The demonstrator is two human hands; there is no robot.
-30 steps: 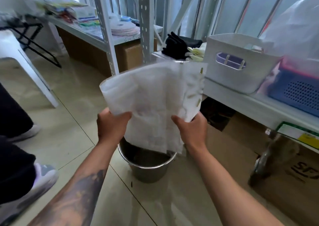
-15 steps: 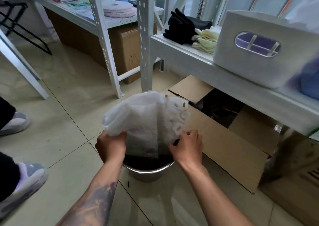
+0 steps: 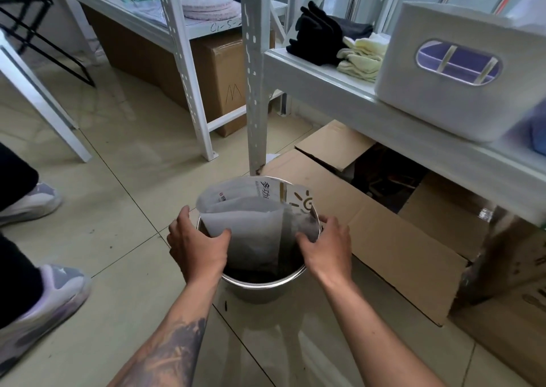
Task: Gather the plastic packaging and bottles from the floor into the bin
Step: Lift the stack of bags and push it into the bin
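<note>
A round metal bin [image 3: 260, 286] stands on the tiled floor below me. White translucent plastic packaging [image 3: 254, 218], curled and printed with dark lettering and a sun drawing, sits mostly inside it, its top edge sticking above the rim. My left hand [image 3: 198, 244] grips the packaging's left side at the bin's rim, thumb on the plastic. My right hand [image 3: 325, 244] grips its right side, fingers over the rim. No bottles are in view.
White metal shelving posts [image 3: 254, 70] rise just behind the bin. An open cardboard box [image 3: 384, 224] lies to the right under a shelf holding a white basket [image 3: 455, 70] and gloves. Another person's shoes [image 3: 44, 304] are on the left.
The packaging went from spread out high in front of me, to bunched over the bin, to pushed down inside it. Both hands dropped to the rim.
</note>
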